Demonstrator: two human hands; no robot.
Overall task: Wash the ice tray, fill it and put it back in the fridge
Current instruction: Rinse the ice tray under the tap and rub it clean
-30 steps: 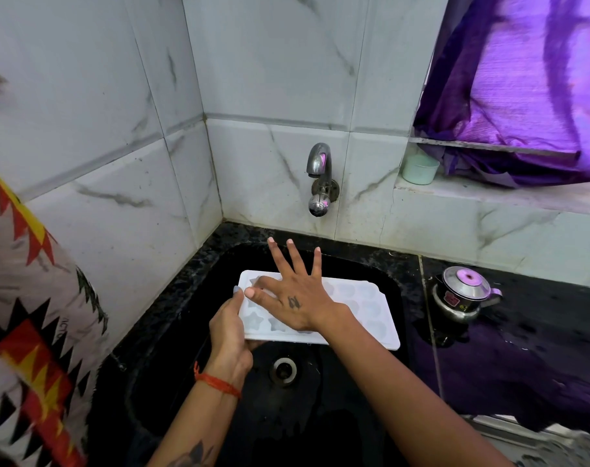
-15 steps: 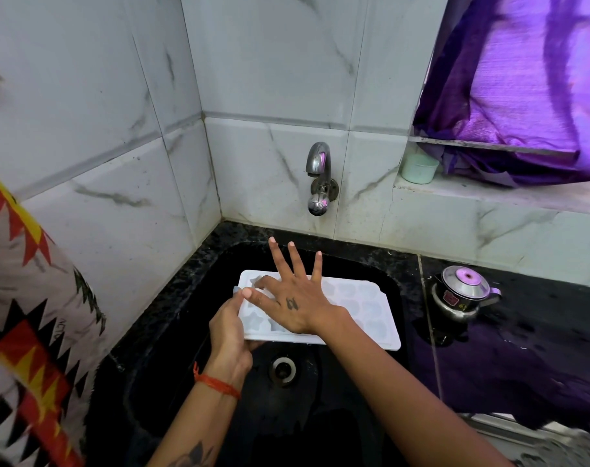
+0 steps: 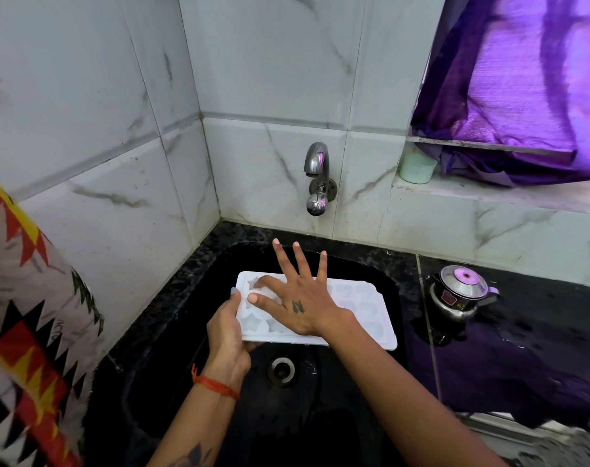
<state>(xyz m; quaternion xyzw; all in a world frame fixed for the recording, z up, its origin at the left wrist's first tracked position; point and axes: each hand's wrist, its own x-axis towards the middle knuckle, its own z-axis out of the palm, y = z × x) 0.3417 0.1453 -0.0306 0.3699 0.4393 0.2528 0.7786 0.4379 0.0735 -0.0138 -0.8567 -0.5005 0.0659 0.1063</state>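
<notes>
One white ice tray (image 3: 354, 308), held level over the black sink (image 3: 172, 298), its 9 o'clock end gripped by the left hand (image 3: 227, 335), right hand (image 3: 300, 298) flat with fingers spread on top; risk: one-ended hold lets the far end tip toward the drain (image 3: 281, 369).

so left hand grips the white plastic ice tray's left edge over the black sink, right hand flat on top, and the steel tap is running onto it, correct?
Not quite: the steel tap is not running; the head view shows no water stream. The rest holds: left hand grips the white plastic ice tray at its left edge over the black sink, right hand flat on top.
</notes>
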